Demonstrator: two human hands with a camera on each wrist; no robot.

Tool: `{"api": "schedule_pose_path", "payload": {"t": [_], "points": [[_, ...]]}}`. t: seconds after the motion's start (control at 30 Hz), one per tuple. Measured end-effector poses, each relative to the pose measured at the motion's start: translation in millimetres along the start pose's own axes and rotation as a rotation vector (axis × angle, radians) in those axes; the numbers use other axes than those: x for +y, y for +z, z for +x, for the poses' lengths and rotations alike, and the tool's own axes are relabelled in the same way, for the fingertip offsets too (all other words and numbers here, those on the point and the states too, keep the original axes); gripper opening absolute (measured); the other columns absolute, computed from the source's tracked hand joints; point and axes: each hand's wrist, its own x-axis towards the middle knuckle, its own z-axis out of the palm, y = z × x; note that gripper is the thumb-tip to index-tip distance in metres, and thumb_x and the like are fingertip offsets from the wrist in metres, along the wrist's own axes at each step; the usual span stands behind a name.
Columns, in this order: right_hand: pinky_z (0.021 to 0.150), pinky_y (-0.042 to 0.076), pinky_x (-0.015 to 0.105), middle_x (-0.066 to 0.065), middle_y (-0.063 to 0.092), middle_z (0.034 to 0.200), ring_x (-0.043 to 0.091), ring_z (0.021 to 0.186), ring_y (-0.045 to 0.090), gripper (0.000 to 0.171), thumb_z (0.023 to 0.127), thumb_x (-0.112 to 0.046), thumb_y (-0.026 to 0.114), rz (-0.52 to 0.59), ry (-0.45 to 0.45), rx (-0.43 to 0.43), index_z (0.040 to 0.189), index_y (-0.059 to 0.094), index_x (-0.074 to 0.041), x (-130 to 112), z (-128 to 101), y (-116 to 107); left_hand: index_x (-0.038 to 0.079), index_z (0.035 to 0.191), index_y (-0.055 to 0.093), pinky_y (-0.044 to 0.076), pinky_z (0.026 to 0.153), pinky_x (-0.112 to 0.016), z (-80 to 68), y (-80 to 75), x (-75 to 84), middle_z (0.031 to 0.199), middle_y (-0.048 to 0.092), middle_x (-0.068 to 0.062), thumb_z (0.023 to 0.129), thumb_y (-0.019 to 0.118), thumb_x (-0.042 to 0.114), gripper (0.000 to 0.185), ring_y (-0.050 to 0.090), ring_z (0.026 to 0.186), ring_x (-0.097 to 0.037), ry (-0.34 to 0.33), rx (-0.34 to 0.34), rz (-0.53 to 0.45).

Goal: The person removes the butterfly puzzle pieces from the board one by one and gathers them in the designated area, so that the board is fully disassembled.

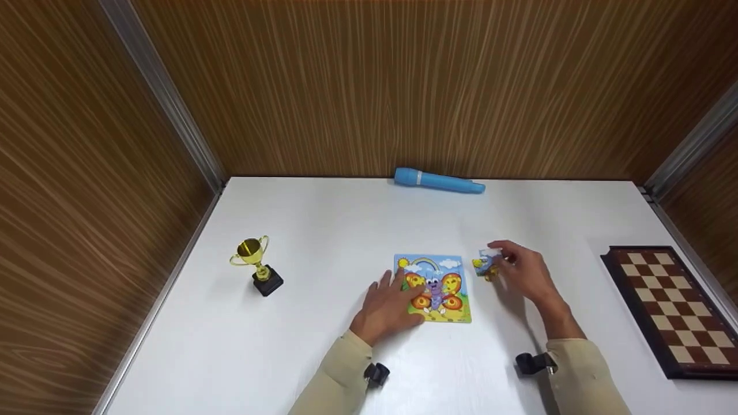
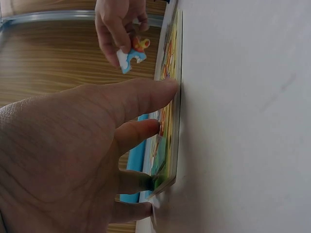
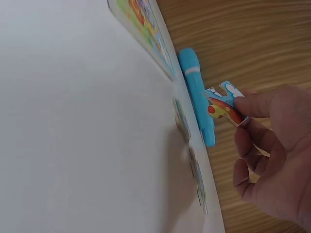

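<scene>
Pinching a small blue-and-white cardboard jigsaw piece with a red and yellow patch (image 3: 224, 108), the right hand (image 1: 527, 274) holds it up off the white tabletop (image 1: 323, 230), thumb against fingers! Below it, more flat, colourful loose pieces (image 3: 181, 119) lie on the table, just right of the square, bright butterfly picture puzzle (image 1: 441, 265). And look at the left hand (image 1: 387, 305): fingers spread, resting across the puzzle's left side, thumb at its near edge! Beyond, by the wall, lies a light-blue toy microphone (image 1: 444, 182); far left, a gold trophy cup on a black base (image 1: 267, 280); far right, a brown-and-cream chequered board (image 1: 671, 305).
</scene>
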Motion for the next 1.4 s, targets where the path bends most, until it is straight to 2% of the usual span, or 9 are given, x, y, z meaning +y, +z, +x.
{"api": "schedule_pose_path", "payload": {"t": [0.17,0.33,0.47,0.7,0.87,0.97,1.1,1.27,1.4], "points": [[0.068,0.041,0.027,0.019,0.062,0.107,0.025,0.089,0.053,0.035,0.097,-0.013,0.056,0.003,0.069,0.008,0.131,0.057,-0.008,18,-5,-19,0.034,0.144,0.046,0.025,0.114,-0.059,0.0,0.1,0.9,0.161,0.023,-0.014,0.087,0.065,0.043,0.061,0.02,0.148,-0.039,-0.006,-0.003,-0.001],[0.068,0.041,0.027,0.02,0.061,0.112,0.026,0.091,0.052,0.036,0.099,-0.018,0.052,-0.015,0.147,-0.001,0.134,0.054,-0.01,40,-9,-34,0.035,0.144,0.045,0.025,0.114,-0.059,-0.2,0.8,0.7,0.161,0.022,-0.013,0.087,0.065,0.043,0.061,0.019,0.148,-0.039,-0.008,-0.009,-0.002],[0.066,0.043,0.027,0.023,0.06,0.114,0.027,0.089,0.054,0.04,0.1,-0.021,0.049,-0.03,0.199,-0.01,0.138,0.052,-0.009,56,-10,-42,0.035,0.144,0.045,0.024,0.115,-0.059,-1.3,1.0,-0.5,0.161,0.022,-0.013,0.087,0.064,0.043,0.061,0.019,0.148,-0.038,-0.011,-0.01,-0.013],[0.073,0.04,0.031,0.027,0.059,0.118,0.031,0.095,0.056,0.046,0.1,-0.023,0.048,-0.063,0.285,-0.036,0.141,0.046,-0.002,75,-10,-48,0.036,0.145,0.044,0.023,0.115,-0.059,-1.5,1.9,-1.5,0.161,0.021,-0.013,0.087,0.065,0.044,0.062,0.018,0.148,-0.038,-0.017,-0.012,-0.018],[0.077,0.043,0.038,0.027,0.058,0.119,0.033,0.098,0.055,0.046,0.1,-0.025,0.049,-0.114,0.3,-0.053,0.138,0.05,0.001,79,-11,-50,0.035,0.145,0.044,0.024,0.115,-0.058,-0.6,1.0,-0.2,0.161,0.022,-0.014,0.087,0.064,0.044,0.062,0.019,0.148,-0.038,-0.02,-0.014,0.001],[0.083,0.045,0.048,0.03,0.056,0.124,0.038,0.104,0.055,0.047,0.099,-0.026,0.049,-0.121,0.305,-0.056,0.136,0.051,0.003,80,-13,-51,0.035,0.145,0.044,0.023,0.116,-0.057,0.1,-0.3,1.1,0.162,0.02,-0.014,0.088,0.064,0.044,0.062,0.018,0.149,-0.038,-0.022,-0.023,-0.006],[0.093,0.042,0.058,0.033,0.053,0.129,0.045,0.116,0.052,0.047,0.098,-0.024,0.051,-0.105,0.311,-0.062,0.137,0.05,0.004,81,-13,-49,0.036,0.146,0.043,0.022,0.117,-0.056,0.8,-0.5,1.7,0.162,0.019,-0.013,0.088,0.063,0.044,0.062,0.017,0.149,-0.037,-0.026,-0.026,-0.001],[0.093,0.043,0.057,0.032,0.048,0.133,0.047,0.119,0.049,0.05,0.1,-0.027,0.049,-0.038,0.314,-0.008,0.142,0.045,0.0,80,-13,-48,0.037,0.145,0.043,0.024,0.116,-0.056,0.8,0.6,0.5,0.162,0.021,-0.011,0.088,0.063,0.045,0.061,0.018,0.149,-0.036,-0.022,-0.016,0.017],[0.085,0.046,0.048,0.03,0.047,0.132,0.046,0.117,0.049,0.05,0.1,-0.029,0.048,0.002,0.274,0.045,0.142,0.044,-0.002,70,-14,-48,0.037,0.145,0.043,0.022,0.116,-0.058,0.3,-0.2,-2.6,0.162,0.021,-0.011,0.088,0.062,0.043,0.061,0.018,0.149,-0.036,-0.017,-0.018,-0.026]]}}
